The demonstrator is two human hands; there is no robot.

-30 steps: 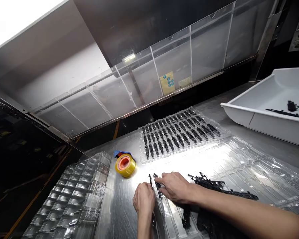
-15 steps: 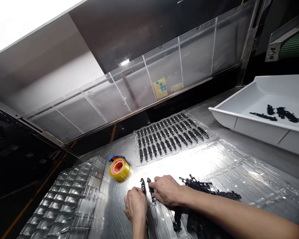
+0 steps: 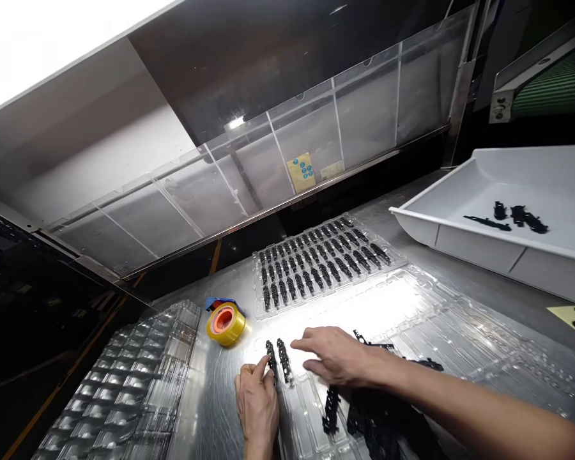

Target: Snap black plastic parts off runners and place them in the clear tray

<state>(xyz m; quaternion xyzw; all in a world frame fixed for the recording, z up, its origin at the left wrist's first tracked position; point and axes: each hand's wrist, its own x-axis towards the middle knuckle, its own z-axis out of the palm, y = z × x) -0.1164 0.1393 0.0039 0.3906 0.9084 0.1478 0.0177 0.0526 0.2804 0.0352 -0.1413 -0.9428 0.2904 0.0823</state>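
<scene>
Change: half a second ago both hands sat close over two small black parts; now the right hand (image 3: 338, 358) has lifted off them and drawn slightly to the right, leaving both parts plain to see.
Meaning: the two black parts (image 3: 278, 359) appear seated side by side in the near clear tray (image 3: 311, 409), so placing this pair looks finished.
Left hand: the left hand (image 3: 256, 401) lies low on the steel table (image 3: 220, 409), wrist toward the viewer, index finger and thumb stretched forward.
Left fingers: the tips touch the left one of the two parts; whether they pinch it or only press is hard to tell at this size.
Right hand: palm down, flat, forearm coming in from the lower right.
Right fingers: spread loosely and holding nothing, tips just right of the pair.
Behind the right fingers: a loose heap of black parts (image 3: 378, 415) under the wrist.
Beyond the fingertips: a yellow tape roll (image 3: 225, 322) and a filled tray (image 3: 323, 262) farther off.
</scene>
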